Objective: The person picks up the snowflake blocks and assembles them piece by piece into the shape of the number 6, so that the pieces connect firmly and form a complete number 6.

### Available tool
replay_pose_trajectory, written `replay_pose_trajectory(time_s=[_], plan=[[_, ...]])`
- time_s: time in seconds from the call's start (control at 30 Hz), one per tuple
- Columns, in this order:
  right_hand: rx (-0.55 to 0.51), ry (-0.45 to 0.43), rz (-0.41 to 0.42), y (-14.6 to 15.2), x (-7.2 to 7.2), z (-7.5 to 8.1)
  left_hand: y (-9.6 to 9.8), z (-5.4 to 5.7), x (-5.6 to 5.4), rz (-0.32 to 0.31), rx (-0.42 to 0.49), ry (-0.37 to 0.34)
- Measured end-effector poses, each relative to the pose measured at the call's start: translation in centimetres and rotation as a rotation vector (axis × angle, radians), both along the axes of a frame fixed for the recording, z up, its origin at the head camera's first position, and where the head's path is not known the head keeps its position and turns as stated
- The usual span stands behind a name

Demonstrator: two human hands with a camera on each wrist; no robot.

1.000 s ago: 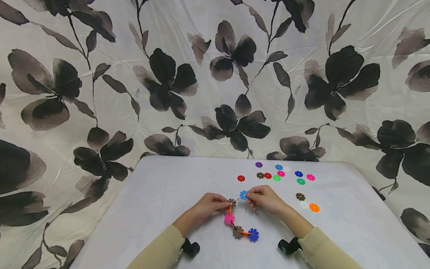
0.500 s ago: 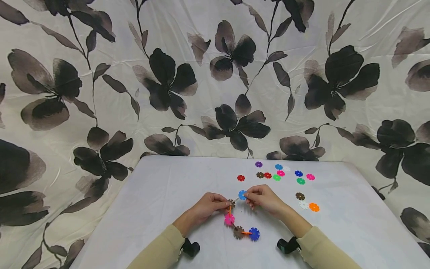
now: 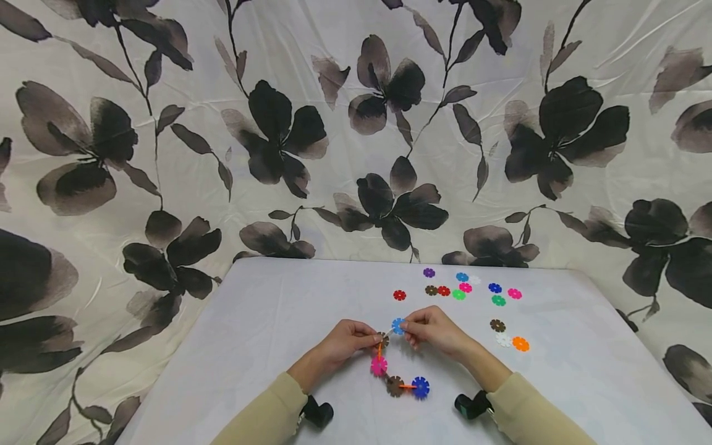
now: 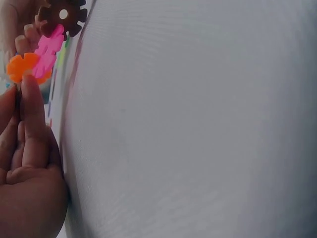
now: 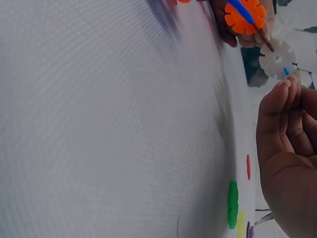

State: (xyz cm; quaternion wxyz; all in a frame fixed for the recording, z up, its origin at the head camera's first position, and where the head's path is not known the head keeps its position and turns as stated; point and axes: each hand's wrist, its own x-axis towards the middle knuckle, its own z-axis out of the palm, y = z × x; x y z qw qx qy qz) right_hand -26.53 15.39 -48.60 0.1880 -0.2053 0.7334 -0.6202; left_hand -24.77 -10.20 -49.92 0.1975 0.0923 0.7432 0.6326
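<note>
My left hand (image 3: 347, 343) pinches a brown notched snowflake disc (image 3: 384, 339) near the upper end of a chain of interlocked discs. From it hang an edge-on orange disc (image 4: 22, 67), a pink disc (image 3: 379, 366), another brown disc (image 3: 395, 386) and a dark blue disc (image 3: 420, 388) at the lower end. A white disc (image 5: 278, 59) bridges the held brown disc and a light blue disc (image 3: 397, 326). My right hand (image 3: 436, 329) pinches that light blue disc, which its fingers partly cover in the right wrist view.
Loose discs lie scattered at the back right of the white table (image 3: 267, 321), among them a red disc (image 3: 399, 295) and a green disc (image 3: 498, 300). Nearer on the right are a brown disc (image 3: 497, 326), a white disc (image 3: 503, 340) and an orange disc (image 3: 520, 343). A floral cloth hangs behind.
My right hand has shifted slightly left with the light blue disc, closer to my left hand. The chain's hanging part has swayed a little; the left hand stays nearly in place.
</note>
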Motion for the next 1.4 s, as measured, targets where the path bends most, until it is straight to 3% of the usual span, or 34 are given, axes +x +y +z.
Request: replay_pose_trajectory(time_s=[0.43,0.87,1.13,1.4], plan=[[0.022,-0.017,0.064,0.0,-0.3,-0.2,0.2,-0.4,-0.1,0.018,0.037,0.019],[0.1,-0.016,-0.015,0.2,-0.4,0.4,0.5,-0.6,-0.2,0.018,0.071,0.012],[0.233,0.069,-0.157,1.8,-1.2,0.2,0.0,-0.5,0.1,0.035,0.022,-0.008],[0.502,0.212,-0.337,3.4,-3.9,0.6,-0.7,-0.4,0.0,0.014,0.055,-0.021]])
